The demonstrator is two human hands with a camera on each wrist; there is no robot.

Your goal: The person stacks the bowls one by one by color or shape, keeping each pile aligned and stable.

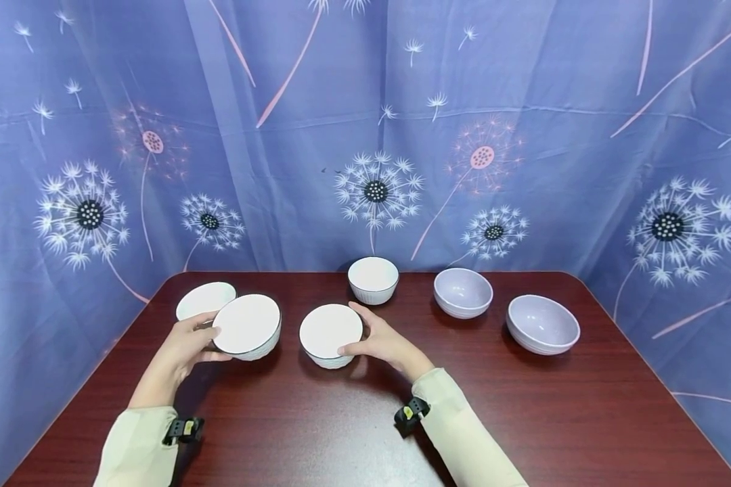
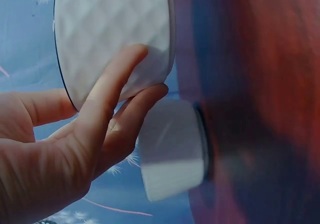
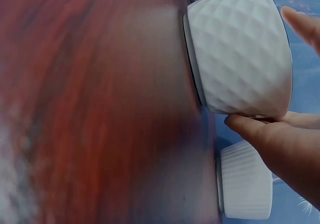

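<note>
My left hand (image 1: 185,345) grips a white bowl (image 1: 248,326) with a thin dark rim by its left side. In the left wrist view this bowl (image 2: 115,38) shows a quilted diamond pattern, is tilted, and is held off the table. Fingers (image 2: 112,83) press against its outer wall. My right hand (image 1: 386,345) holds a second dark-rimmed white bowl (image 1: 331,333), its thumb at the near rim and fingers around the far right side. The right wrist view shows diamond texture on this bowl (image 3: 242,53) too, its base right at the tabletop.
Behind the left hand stands another white bowl (image 1: 206,299). A ribbed white bowl (image 1: 373,291) is at the back middle. Two pale lilac bowls, one nearer the middle (image 1: 463,293) and one farther right (image 1: 542,325), stand on the dark red wooden table (image 1: 585,419). A blue dandelion curtain (image 1: 304,203) hangs behind.
</note>
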